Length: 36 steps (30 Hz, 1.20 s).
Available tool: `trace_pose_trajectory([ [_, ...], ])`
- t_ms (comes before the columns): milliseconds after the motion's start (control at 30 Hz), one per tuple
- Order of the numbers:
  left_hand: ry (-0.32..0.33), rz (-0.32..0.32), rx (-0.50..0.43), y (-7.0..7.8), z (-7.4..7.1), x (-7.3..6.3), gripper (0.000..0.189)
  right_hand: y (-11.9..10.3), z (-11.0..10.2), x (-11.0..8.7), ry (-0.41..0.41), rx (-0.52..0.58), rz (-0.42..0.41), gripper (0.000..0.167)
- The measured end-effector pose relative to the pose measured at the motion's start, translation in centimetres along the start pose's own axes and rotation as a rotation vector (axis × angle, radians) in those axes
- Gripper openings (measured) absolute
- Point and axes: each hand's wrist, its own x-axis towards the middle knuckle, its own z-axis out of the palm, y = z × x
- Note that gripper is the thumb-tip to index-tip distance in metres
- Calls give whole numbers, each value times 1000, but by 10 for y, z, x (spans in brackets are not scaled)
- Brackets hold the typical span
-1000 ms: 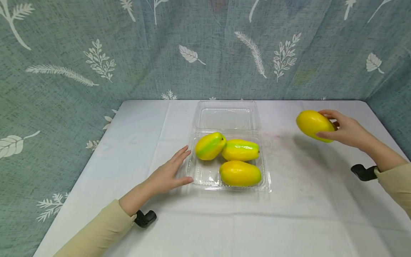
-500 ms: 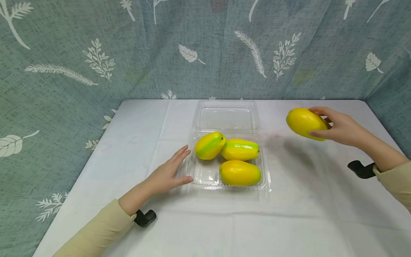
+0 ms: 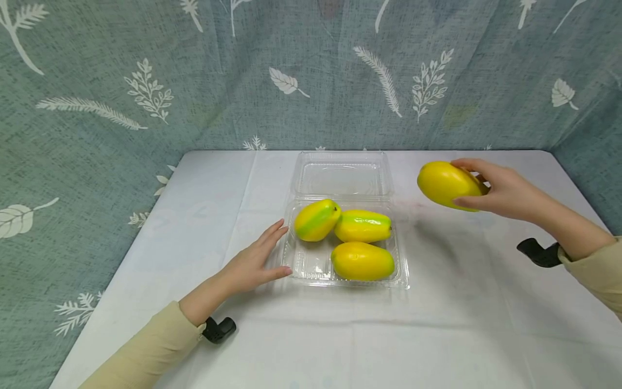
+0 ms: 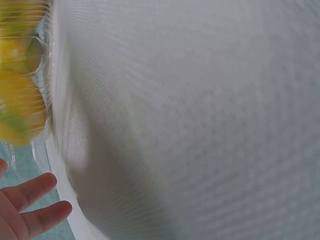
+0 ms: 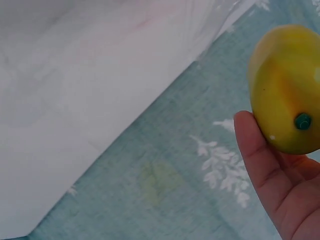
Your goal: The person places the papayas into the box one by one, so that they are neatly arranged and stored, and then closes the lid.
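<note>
My right hand [image 3: 505, 189] grips a yellow papaya [image 3: 447, 183] by one end, raised over the table to the right of a clear plastic clamshell box [image 3: 306, 265]. Seen from the right wrist, thumb and fingers hold the stem end of this papaya [image 5: 285, 90], which has a small green stem spot. Three yellow-green papayas lie inside the box: one at the back left [image 3: 317, 220], one at the back right [image 3: 364, 226] and one at the front right [image 3: 362, 261]. Fingers spread, my left hand [image 3: 252, 265] is at the box's left edge; whether it touches is unclear.
The clear lid [image 3: 342, 178] lies folded back behind the box. Under everything is a white-covered table [image 3: 437, 329]. A grey-green leaf-patterned cloth [image 3: 316, 65] hangs behind the table and at its sides.
My right hand has carried the papaya leftward and slightly upward, nearer the box. The left hand and the three papayas in the box stay in place.
</note>
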Motion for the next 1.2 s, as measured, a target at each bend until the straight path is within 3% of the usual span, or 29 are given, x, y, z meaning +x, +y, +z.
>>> trace_pose_trajectory([
  [600, -9, 0, -13, 0, -1, 0, 87, -44, 2, -6, -33, 13, -72, 68],
  [1200, -9, 9, -6, -3, -1, 2, 87, -84, 15, -3, -132, 7, -236, 60],
])
